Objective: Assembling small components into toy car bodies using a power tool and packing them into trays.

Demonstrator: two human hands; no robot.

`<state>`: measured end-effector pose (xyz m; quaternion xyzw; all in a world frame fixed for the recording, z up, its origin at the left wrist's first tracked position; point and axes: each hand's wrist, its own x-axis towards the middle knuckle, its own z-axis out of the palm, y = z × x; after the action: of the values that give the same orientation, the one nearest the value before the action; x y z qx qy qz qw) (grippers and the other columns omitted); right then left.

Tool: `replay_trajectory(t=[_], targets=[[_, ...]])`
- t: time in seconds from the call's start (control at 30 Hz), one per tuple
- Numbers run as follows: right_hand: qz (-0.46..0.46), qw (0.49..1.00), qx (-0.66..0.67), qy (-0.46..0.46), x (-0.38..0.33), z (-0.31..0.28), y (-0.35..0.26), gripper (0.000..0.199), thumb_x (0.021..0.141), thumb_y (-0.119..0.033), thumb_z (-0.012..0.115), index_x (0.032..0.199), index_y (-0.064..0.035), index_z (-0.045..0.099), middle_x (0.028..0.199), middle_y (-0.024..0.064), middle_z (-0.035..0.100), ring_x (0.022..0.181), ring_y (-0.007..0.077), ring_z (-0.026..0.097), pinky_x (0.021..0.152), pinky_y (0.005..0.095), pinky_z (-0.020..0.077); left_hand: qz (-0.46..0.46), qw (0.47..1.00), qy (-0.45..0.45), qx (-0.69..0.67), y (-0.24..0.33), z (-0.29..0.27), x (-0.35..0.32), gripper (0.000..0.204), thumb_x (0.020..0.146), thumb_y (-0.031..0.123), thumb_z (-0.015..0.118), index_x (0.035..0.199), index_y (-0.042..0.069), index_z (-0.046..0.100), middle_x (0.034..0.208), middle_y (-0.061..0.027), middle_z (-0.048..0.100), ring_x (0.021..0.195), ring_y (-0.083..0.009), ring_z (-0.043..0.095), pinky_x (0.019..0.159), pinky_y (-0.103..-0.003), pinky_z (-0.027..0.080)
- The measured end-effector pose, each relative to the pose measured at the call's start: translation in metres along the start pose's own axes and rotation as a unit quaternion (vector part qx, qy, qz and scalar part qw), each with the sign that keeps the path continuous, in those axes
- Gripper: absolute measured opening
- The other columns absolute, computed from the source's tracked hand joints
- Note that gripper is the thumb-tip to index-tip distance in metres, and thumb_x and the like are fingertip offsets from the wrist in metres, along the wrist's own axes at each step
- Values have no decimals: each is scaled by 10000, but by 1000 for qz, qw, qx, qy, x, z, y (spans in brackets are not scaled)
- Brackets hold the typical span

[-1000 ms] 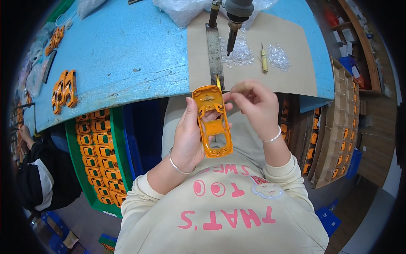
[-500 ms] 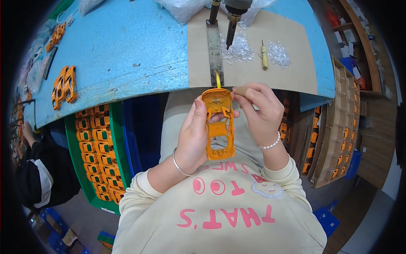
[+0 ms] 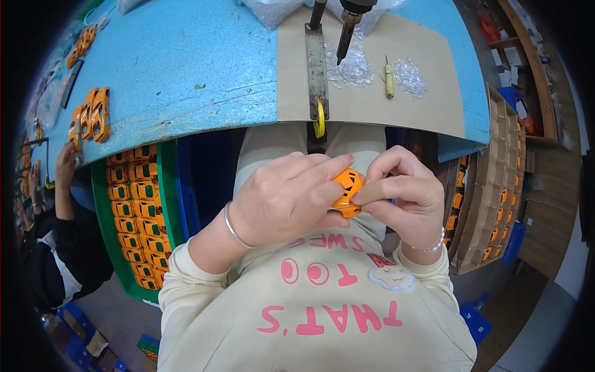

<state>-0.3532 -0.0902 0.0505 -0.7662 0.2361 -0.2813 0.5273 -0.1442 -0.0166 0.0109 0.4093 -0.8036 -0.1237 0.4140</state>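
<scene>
My left hand (image 3: pixel 285 197) is wrapped around an orange toy car body shell (image 3: pixel 347 189), covering most of it. One end of the shell, with black cut-outs, points toward my right hand (image 3: pixel 406 198). The thumb and forefinger of that hand are pinched together against this end. Whatever they hold, if anything, is too small or hidden to name. Both hands are over my lap, just in front of the table edge. Beyond them, a metal bar (image 3: pixel 316 74) with a yellow hook-like end (image 3: pixel 320 121) reaches the edge.
A dark pointed tool (image 3: pixel 346 40) hangs above piles of small clear pieces (image 3: pixel 409 77) and a yellow-handled awl-like tool (image 3: pixel 388 80) on brown board (image 3: pixel 427 115). A co-worker's hand (image 3: pixel 65 164) touches orange shells (image 3: pixel 99 115). A green crate (image 3: pixel 111 248) and cardboard trays (image 3: pixel 480 217) flank me.
The shell has been turned from its hollow inside to its outer side, and one end now faces my right hand. My left hand covers more of it. A co-worker's hand has reached the shells at left.
</scene>
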Motion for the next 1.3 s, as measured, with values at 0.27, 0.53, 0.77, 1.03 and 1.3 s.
replay_trajectory(t=[0.27, 0.53, 0.77, 1.03, 1.3], targets=[[192, 972, 94, -96, 10, -5, -2, 172, 747, 77, 700, 889, -16, 669, 900, 32, 558, 750, 86, 550, 633, 225, 463, 43, 994, -56, 86, 1, -6, 2, 351, 723, 278, 754, 912, 68, 545, 1070, -178, 650, 819, -264, 646, 665, -324, 521], [233, 892, 384, -43, 11, 8, 22, 83, 867, 15, 605, 946, -3, 596, 856, 3, 561, 726, 77, 556, 655, 225, 501, 36, 996, -35, 77, -5, 4, -3, 206, 776, 149, 662, 952, 87, 576, 1015, -193, 657, 858, -272, 650, 662, -335, 532], [295, 904, 309, 28, -2, 27, 47, 161, 960, -137, 532, 999, 9, 588, 866, 52, 581, 742, 120, 610, 626, 237, 530, -412, 672, 249, -563, -9, 24, 1, 342, 1019, 267, 439, 1326, 117, 420, 1179, -186, 616, 1008, -304, 651, 802, -364, 562], [287, 814, 505, 29, 8, 39, 37, 420, 1003, -394, 493, 942, 9, 591, 885, 76, 604, 697, 176, 686, 596, 240, 552, -321, 591, 202, -712, -31, 23, 33, 601, 1027, 441, 347, 1466, 42, 251, 1412, -279, 415, 1249, -360, 508, 984, -427, 485], [231, 790, 567, 48, 10, 27, 6, 566, 953, -542, 500, 876, 13, 573, 913, 120, 594, 605, 183, 681, 546, 224, 563, -270, 648, 172, -692, -20, 16, 47, 612, 1012, 390, 422, 1488, 61, 222, 1447, -290, 361, 1316, -413, 431, 1055, -477, 414]])
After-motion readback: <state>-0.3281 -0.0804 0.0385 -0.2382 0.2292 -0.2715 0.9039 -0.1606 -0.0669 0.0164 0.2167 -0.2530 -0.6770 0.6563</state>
